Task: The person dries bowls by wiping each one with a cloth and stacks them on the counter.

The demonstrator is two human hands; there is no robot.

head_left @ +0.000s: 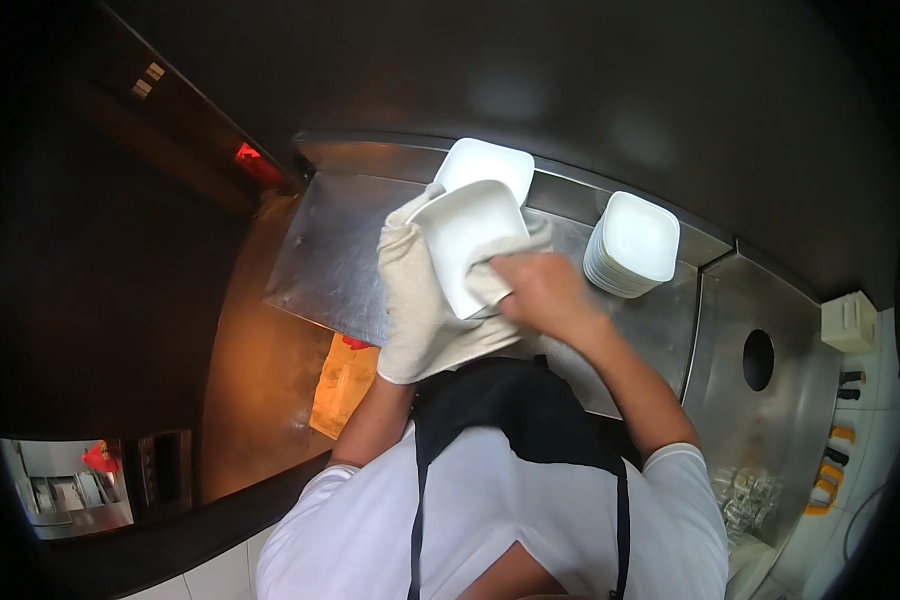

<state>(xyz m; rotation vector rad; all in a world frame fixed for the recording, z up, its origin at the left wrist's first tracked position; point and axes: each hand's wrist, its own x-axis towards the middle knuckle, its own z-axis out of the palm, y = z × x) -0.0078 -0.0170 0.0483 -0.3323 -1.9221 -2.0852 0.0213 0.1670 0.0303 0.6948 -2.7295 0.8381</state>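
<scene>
A square white dish (pixel 460 235) is held tilted in front of my chest. My left hand, covered by a beige cloth (pixel 415 310), grips the dish's left side through the fabric; only the left forearm (pixel 378 415) shows bare. My right hand (pixel 545 290), slightly blurred, has its fingers closed on a bunched part of the same cloth and presses it against the dish's inner face at the right. Just behind stands another white square dish (pixel 490 165), partly hidden by the held one.
Beneath my hands is a stainless steel counter (pixel 335 255). A tall stack of white square dishes (pixel 640 240) stands at the right. Farther right, another steel surface has a round dark hole (pixel 758 360), and clear wrapped items (pixel 748 498) lie near its front. A dark wall rises behind.
</scene>
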